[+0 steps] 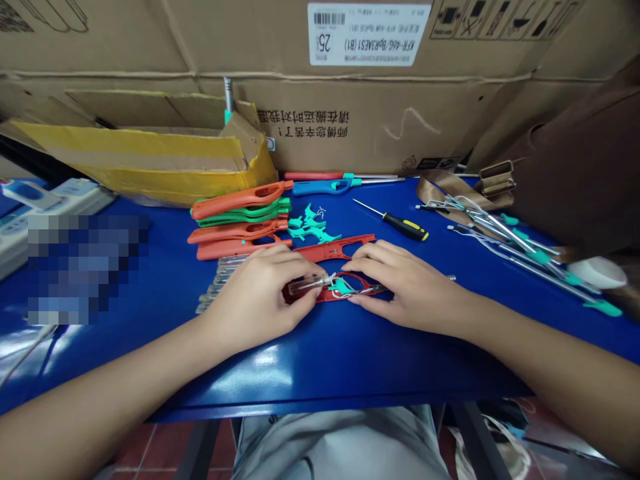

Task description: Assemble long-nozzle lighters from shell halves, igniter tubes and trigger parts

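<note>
My left hand (263, 287) pinches a clear fuel tank (304, 285) between thumb and fingers, at the left end of a red lighter casing half (354, 275). My right hand (403, 283) is closed around the casing's other end, thumb on the near rim and fingers on the far one. Inside the casing's loop lies a teal trigger (342, 287) with thin pale wires around it. A metal rod extends to the right beneath my right hand. Just behind both hands rests a second red casing half (323, 251). Several clear tanks (220, 273) lie partly hidden by my left hand.
Orange and green lighter casings (240, 213) are stacked behind my left hand, beside loose teal triggers (313, 227). A screwdriver (407, 227) lies behind my right hand. Wired metal rods (530, 250) are at the right. A yellow-taped box (190, 167) and power strip (55, 213) stand left.
</note>
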A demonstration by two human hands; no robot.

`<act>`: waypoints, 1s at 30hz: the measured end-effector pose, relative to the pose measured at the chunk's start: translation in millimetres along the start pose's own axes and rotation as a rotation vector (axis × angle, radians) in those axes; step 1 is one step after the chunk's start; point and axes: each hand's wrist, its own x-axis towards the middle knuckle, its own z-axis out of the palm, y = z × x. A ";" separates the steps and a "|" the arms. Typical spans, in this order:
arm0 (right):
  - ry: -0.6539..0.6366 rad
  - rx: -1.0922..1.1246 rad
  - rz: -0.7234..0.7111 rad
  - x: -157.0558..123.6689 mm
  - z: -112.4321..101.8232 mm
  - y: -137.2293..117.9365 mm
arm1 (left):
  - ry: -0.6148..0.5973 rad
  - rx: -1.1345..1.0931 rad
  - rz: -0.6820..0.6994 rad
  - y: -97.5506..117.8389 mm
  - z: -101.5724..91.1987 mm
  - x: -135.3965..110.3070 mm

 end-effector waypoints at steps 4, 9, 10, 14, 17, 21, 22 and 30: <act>-0.041 -0.018 0.015 -0.9 -1.6 1.8 | -0.058 0.025 -0.011 0.8 -4.1 2.4; -0.064 -0.028 0.027 -1.8 -4.3 2.9 | -0.101 0.031 -0.007 1.8 -6.0 1.9; -0.065 -0.030 0.026 -1.8 -4.7 3.1 | -0.103 0.029 -0.007 1.7 -5.9 1.6; -0.068 -0.058 0.032 -1.4 -7.7 3.5 | -0.089 0.021 -0.002 0.2 -4.6 0.9; -0.082 -0.075 0.036 -1.8 -11.0 3.3 | -0.067 0.004 0.019 -2.3 -2.8 -0.1; -0.088 -0.094 0.035 -2.6 -13.3 4.1 | -0.039 -0.016 0.031 -6.5 0.0 -1.1; -0.084 -0.102 0.033 -2.6 -13.4 4.5 | -0.035 -0.018 0.035 -7.2 0.3 -1.1; -0.081 -0.136 0.026 -3.5 -13.7 7.3 | -0.046 -0.022 0.098 -6.2 -2.3 -0.2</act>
